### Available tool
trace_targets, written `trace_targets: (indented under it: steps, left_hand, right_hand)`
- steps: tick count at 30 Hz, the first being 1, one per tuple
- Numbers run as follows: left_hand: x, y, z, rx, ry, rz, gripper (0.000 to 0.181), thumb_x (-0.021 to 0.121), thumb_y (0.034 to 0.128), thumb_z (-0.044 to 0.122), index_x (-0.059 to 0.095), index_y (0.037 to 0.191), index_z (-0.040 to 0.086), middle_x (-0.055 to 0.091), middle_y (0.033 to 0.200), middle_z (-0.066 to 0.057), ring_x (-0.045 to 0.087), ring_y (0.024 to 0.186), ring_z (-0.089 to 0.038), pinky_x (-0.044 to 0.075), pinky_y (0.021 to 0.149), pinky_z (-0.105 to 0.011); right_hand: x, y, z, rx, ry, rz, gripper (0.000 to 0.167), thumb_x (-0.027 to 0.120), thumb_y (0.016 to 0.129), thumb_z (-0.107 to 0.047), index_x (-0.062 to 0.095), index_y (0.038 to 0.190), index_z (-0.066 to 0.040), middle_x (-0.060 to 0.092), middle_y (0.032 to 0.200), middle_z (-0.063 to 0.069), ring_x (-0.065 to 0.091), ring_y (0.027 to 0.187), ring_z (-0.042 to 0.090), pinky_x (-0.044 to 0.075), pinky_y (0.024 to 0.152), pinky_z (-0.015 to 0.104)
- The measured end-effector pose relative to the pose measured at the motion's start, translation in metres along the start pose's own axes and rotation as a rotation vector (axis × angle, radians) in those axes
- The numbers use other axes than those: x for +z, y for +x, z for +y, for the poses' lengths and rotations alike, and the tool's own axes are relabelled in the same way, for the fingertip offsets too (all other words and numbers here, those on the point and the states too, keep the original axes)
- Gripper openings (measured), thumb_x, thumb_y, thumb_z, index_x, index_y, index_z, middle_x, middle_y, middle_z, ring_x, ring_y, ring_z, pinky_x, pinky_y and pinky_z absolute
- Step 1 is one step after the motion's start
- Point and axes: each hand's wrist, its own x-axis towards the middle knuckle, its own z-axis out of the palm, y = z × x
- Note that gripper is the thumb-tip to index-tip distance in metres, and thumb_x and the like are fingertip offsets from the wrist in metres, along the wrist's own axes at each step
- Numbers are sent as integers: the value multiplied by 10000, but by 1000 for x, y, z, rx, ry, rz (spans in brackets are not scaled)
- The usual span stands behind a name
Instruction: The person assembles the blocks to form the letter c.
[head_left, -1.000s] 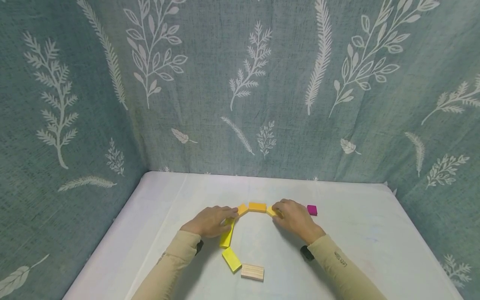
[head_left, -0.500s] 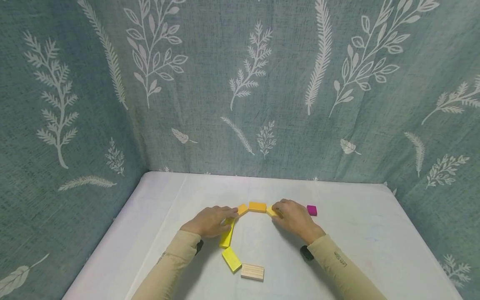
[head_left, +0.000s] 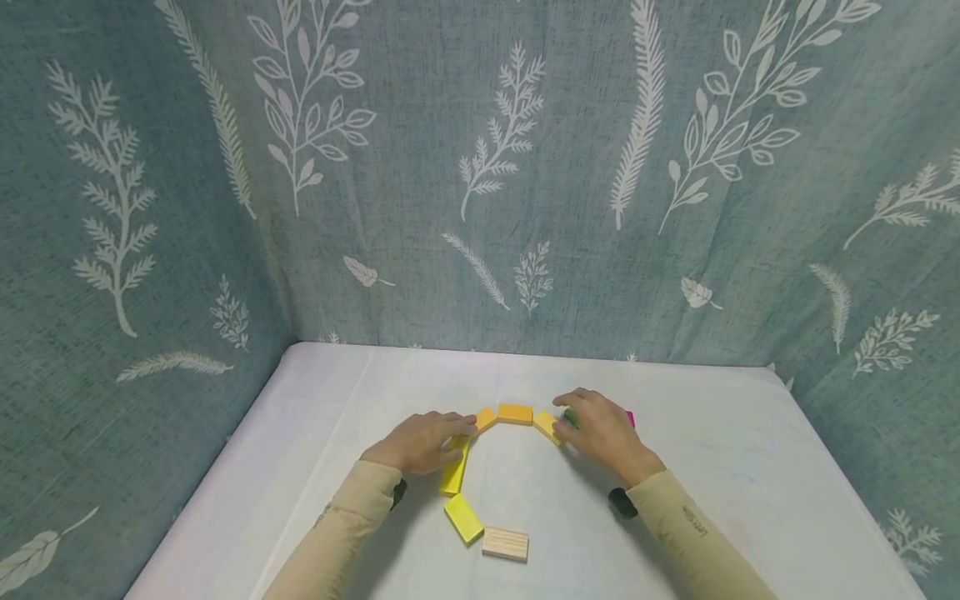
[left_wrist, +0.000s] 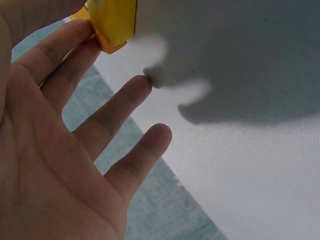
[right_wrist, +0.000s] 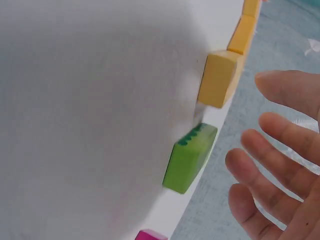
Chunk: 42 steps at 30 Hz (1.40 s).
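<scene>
Blocks [head_left: 514, 414] on white table [head_left: 750, 467], left hand [head_left: 417, 443] touching, right hand [head_left: 602, 432] apart

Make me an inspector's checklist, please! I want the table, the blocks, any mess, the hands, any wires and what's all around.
Surface: white table, with blocks lying on it.
Blocks: yellow blocks, orange blocks and a pale yellow block in a curved row; plain wooden block at the near end; green block past the pale yellow one, with a gap; magenta block beyond that.
Clutter: nothing seen.
Left hand: touching the row's left side.
Right hand: by the green block, holding nothing.
Cables: nothing seen.
Surroundings: teal cloth with white leaf prints.
</scene>
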Motion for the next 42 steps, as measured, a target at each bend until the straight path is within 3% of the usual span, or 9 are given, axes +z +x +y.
trace_targets:
  steps: [5,14,26,33,42]
  left_hand:
    - [0,-1,0,1,-1,3,408,638,997,216,626,1400,153,532,1501,-8,537,1326,-287,453,1093,-482]
    - [0,-1,-1,2,7,-3,412,639,996,219,624,1403,158,521,1512,6,532,1334,-279,445,1104,-476]
    - [1,0,-2,9,6,-6,412,645,995,215,623,1402,154,528,1505,-10,543,1319,-285,459,1088,-478]
    - [0,0,-2,12,11,-10,417,640,999,218,617,1409,150,519,1514,-8,532,1333,-283,450,1099,-477]
    - [-1,1,0,17,27,-7,411,644,996,207,620,1402,147,527,1506,-16,539,1325,-284,456,1092,-475]
  right_hand:
    - [0,-3,9,-27,-36,65,429,829,857,-247,698,1242,-107,689,1165,85,672,1045,295,599,827,459]
    - [-1,-5,25,-19,-76,88,492,854,819,-182,682,1261,-51,699,1129,129,682,1015,316,594,821,480]
    - [-1,-2,27,68,-81,-53,457,838,838,-208,700,1228,-15,713,1098,150,689,967,310,591,773,450]
    - [-1,3,26,125,-84,-117,436,827,845,-222,712,1207,-7,721,1045,109,666,864,217,563,702,376]
    - [-1,4,28,123,-90,-118,390,824,836,-197,732,1172,-21,714,1004,79,630,816,168,549,687,355]
